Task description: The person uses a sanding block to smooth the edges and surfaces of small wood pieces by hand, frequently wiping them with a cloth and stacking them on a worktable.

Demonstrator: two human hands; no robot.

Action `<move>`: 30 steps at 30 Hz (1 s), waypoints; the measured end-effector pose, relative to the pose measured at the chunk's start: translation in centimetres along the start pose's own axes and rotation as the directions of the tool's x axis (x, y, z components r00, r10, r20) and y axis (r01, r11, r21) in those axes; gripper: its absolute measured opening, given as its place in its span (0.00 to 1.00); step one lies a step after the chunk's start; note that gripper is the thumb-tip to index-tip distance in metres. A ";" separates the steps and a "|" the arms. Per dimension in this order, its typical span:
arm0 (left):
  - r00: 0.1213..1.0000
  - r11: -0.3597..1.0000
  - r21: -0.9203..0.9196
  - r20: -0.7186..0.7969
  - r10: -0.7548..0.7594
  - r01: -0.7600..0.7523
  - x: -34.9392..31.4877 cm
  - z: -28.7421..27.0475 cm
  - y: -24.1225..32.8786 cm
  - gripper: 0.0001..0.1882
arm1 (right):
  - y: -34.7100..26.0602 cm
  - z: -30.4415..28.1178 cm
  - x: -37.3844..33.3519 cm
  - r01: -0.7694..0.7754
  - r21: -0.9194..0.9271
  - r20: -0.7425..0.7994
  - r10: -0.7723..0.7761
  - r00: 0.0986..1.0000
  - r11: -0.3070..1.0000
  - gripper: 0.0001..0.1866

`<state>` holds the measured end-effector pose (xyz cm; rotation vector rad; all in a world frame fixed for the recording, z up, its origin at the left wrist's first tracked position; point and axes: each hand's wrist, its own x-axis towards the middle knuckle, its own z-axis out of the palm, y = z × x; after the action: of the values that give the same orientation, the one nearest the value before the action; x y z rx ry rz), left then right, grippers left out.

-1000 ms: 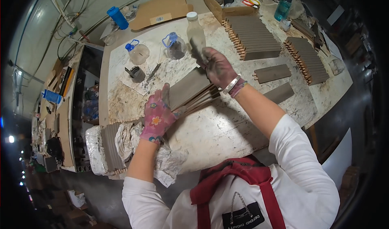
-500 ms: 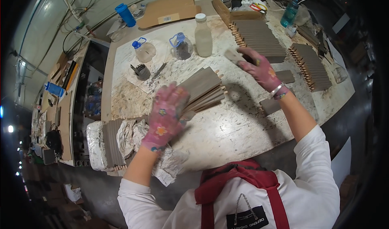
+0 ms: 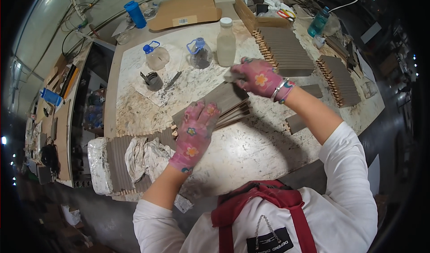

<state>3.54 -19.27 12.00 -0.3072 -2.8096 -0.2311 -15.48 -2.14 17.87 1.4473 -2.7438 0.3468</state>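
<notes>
Some grey boards [image 3: 210,101] lay piled on the bench [image 3: 237,159], with the left hand [image 3: 195,134] spread on them and the right hand [image 3: 259,77], apart from it, pinching a small grey block [image 3: 230,76] at their far end.

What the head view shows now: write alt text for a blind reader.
The pink-gloved left hand rests on fanned grey-brown boards on a stained white table; the pink-gloved right hand holds a greyish block near their far end. Bottles stand beyond.
</notes>
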 end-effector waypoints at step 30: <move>0.990 0.903 -0.408 -0.092 0.107 -0.135 3.3 4.4 14.6 0.14 | 23.6 8.5 -38.0 -0.386 0.890 0.001 0.846 0.533 0.242 0.24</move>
<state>2.62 -3.74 10.76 -0.5548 -2.6389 -0.7977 -12.45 39.89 0.64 -0.1265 -2.5419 1.9381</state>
